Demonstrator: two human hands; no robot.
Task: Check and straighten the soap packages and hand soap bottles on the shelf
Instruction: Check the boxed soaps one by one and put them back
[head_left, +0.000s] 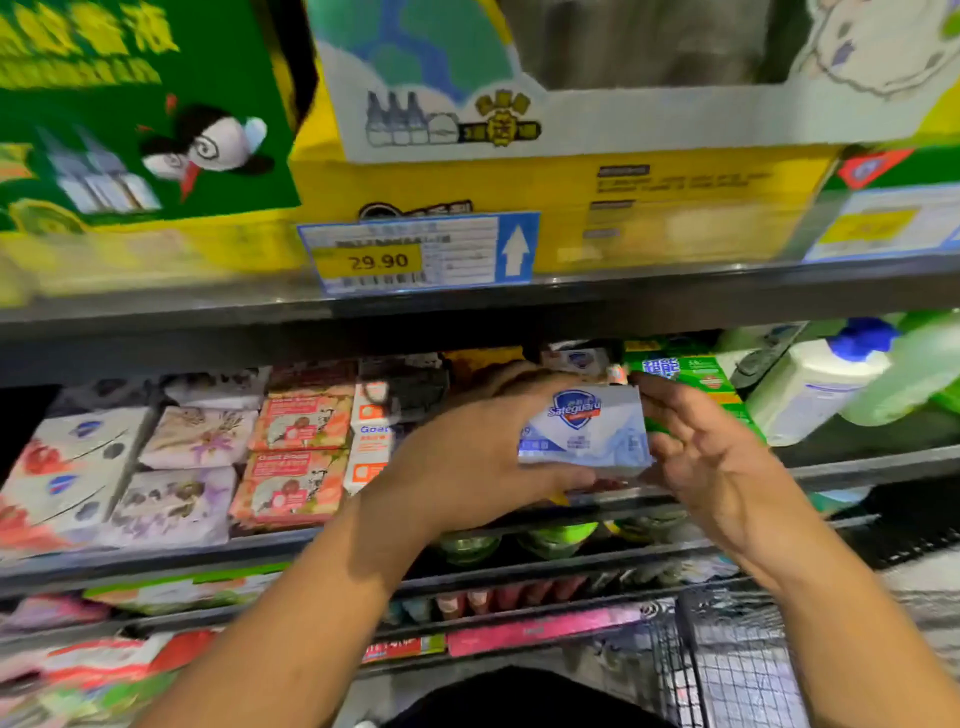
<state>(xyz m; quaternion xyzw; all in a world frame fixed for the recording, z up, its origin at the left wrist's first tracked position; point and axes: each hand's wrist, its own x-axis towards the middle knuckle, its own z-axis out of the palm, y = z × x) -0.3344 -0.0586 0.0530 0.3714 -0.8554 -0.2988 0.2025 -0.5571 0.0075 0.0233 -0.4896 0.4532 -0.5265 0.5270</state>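
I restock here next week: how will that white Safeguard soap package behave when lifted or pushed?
The Safeguard soap package looks boxy, flat-faced and sharp-edged: probably stiff, unlikely to roll. Its glossy-looking wrap may be slippery; the left hand grips it while the right hand touches its side.

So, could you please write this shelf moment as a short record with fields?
held item: Safeguard soap pack, white and blue
left hand: grips the pack's left side
right hand: fingers straight, touching its right edge
to the left: stacked floral soap packs
to the right: white bottle with blue cap
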